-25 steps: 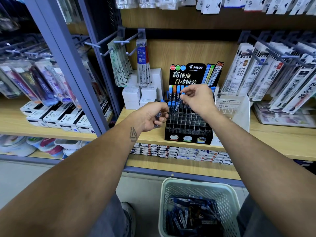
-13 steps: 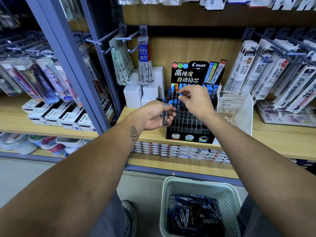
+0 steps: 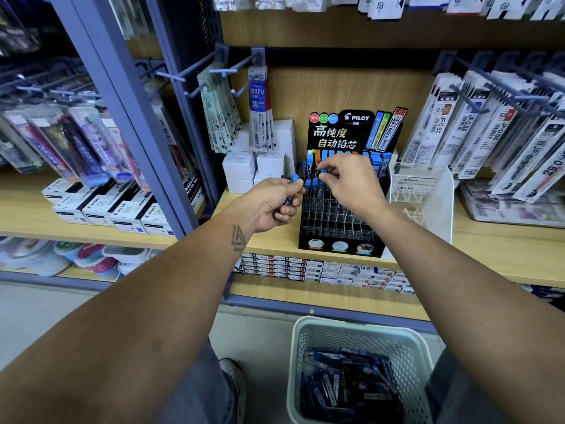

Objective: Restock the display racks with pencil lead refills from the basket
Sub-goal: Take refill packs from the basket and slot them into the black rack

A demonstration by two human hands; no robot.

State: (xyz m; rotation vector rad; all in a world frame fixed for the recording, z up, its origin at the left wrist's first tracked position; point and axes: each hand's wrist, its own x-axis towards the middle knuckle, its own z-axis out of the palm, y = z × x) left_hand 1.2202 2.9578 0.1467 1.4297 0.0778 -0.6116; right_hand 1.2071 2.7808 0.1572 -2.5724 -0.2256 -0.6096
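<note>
1. Far left, the wooden shelf [image 3: 27, 209] has a row of white-and-black boxes [image 3: 122, 209], with blister-packed pens [image 3: 76, 142] hanging above them
2. Next over, past the blue-grey upright [image 3: 128, 117], pen refill packs [image 3: 258, 108] hang on hooks, with small white boxes [image 3: 253, 166] stacked underneath
3. Left hand [image 3: 269, 203] sits just left of the rack, fingers curled round a blue-capped lead refill [image 3: 292, 188] that pokes out at a tilt, so that grip is clamped on it
4. The black Pilot display rack [image 3: 339, 221] stands on the shelf; back rows have blue-capped tubes standing in them, front slots look bare
5. Right hand [image 3: 348, 182] is over the rack's upper rows, thumb and fingertips pinching a second blue-capped refill [image 3: 323, 172] at the slots. Can't tell if it's seated or not
6. Right of the rack there's a clear acrylic holder [image 3: 440, 203], then more hanging refill packs [image 3: 489, 133]
7. Down on the floor, the pale mesh basket [image 3: 409, 356] holds a pile of dark blue lead refills [image 3: 345, 387]
</note>
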